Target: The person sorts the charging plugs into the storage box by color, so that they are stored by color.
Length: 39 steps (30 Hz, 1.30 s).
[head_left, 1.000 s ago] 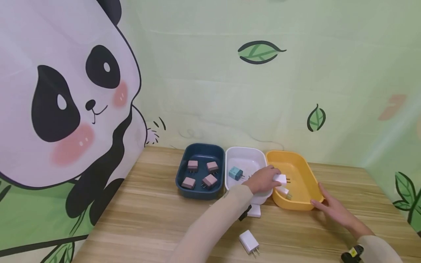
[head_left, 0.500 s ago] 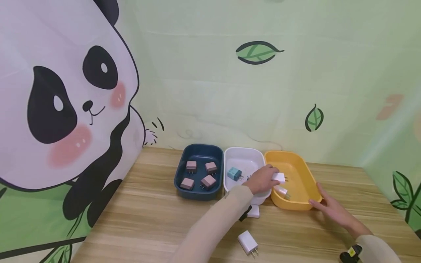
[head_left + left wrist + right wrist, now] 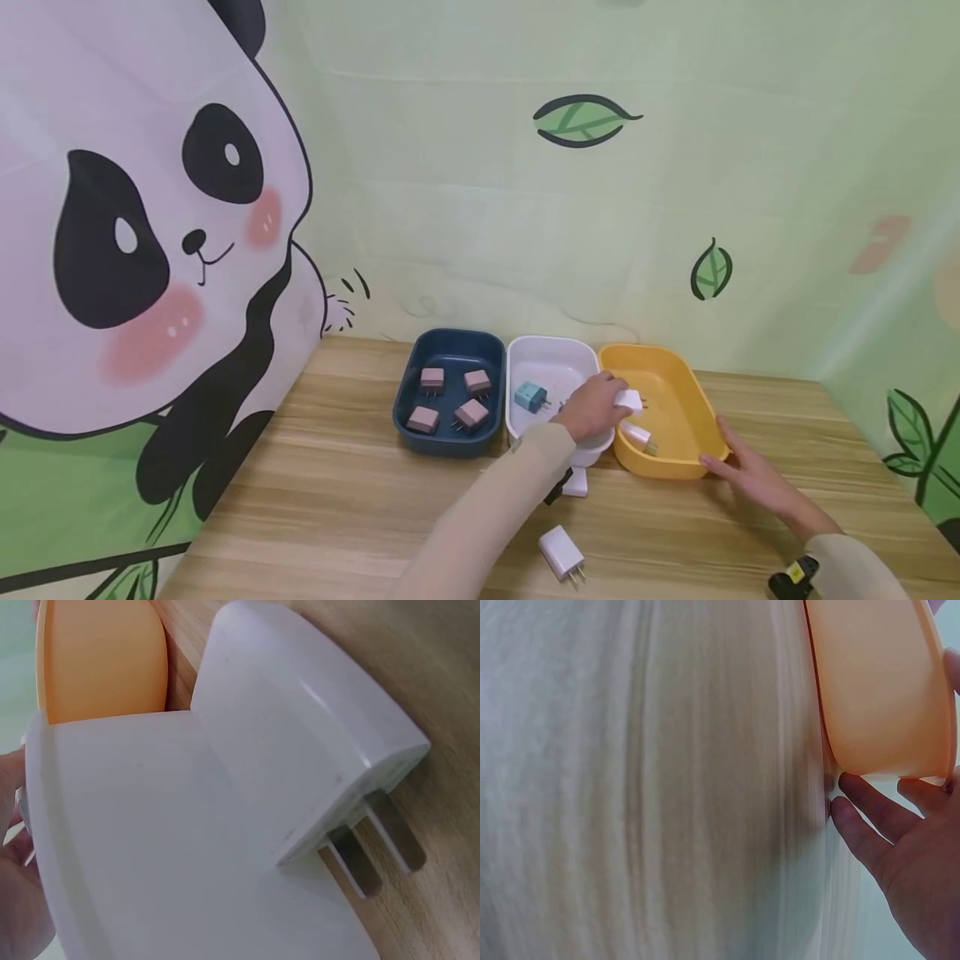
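In the head view my left hand (image 3: 596,408) pinches a white charger plug (image 3: 630,402), its prongs pointing right, above the left rim of the yellow tray (image 3: 675,408). Another white charger (image 3: 637,435) lies in that tray below the held one. My right hand (image 3: 753,479) touches the yellow tray's front right corner with fingers spread and mostly straight, as the right wrist view of the hand (image 3: 922,862) also shows. In the left wrist view only part of the left hand (image 3: 22,900) appears, behind the white tray's wall (image 3: 150,847).
A teal charger (image 3: 531,397) lies in the white tray (image 3: 555,358); the left forearm partly covers that tray. Several pink chargers (image 3: 471,414) sit in the dark blue tray (image 3: 465,354). On the wooden table are a white charger (image 3: 561,552) and another white one (image 3: 576,483) against the white tray.
The head view has swung slightly right, so everything sits a little farther left. Both hands stay in nearly the same place against the trays, and the white charger is still held.
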Tool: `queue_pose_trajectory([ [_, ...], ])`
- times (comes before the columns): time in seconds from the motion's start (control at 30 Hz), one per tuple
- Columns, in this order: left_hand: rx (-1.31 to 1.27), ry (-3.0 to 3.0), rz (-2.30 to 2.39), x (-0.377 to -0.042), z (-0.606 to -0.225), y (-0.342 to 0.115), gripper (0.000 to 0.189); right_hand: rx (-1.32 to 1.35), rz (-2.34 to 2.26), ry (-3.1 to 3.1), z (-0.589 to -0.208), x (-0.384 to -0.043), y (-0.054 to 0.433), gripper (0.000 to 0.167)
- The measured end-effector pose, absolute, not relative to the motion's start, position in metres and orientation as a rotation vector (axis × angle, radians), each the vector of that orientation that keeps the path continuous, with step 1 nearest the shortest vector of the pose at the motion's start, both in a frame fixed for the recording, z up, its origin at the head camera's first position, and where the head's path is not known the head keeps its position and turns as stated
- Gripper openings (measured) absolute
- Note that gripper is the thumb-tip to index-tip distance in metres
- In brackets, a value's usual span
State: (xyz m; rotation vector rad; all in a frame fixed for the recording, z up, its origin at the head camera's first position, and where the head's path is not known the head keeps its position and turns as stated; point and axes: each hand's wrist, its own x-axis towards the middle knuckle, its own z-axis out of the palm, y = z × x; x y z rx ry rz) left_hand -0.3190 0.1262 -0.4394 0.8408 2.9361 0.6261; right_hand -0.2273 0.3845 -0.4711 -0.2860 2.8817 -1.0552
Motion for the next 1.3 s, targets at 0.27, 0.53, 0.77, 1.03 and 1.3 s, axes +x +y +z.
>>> queue_pose_trajectory([
  [0.27,0.775,3.060,0.675,-0.324,-0.442,0.126,0.045,-0.284,-1.094,2.864,-0.469,-0.227,0.383,0.083],
  [0.53,0.790,2.998,0.790,-0.329,-0.443,0.106,0.047,-0.277,-1.109,2.840,-0.470,-0.226,0.382,0.083],
  [0.77,0.836,2.911,0.880,-0.329,-0.440,0.081,0.048,-0.300,-1.098,2.847,-0.469,-0.226,0.382,0.083],
  [1.03,0.899,2.847,0.941,-0.322,-0.437,0.058,0.047,-0.299,-1.087,2.853,-0.470,-0.227,0.383,0.083],
  [1.3,1.001,2.801,0.922,-0.307,-0.433,0.036,0.047,-0.278,-1.101,2.838,-0.469,-0.227,0.382,0.085],
])
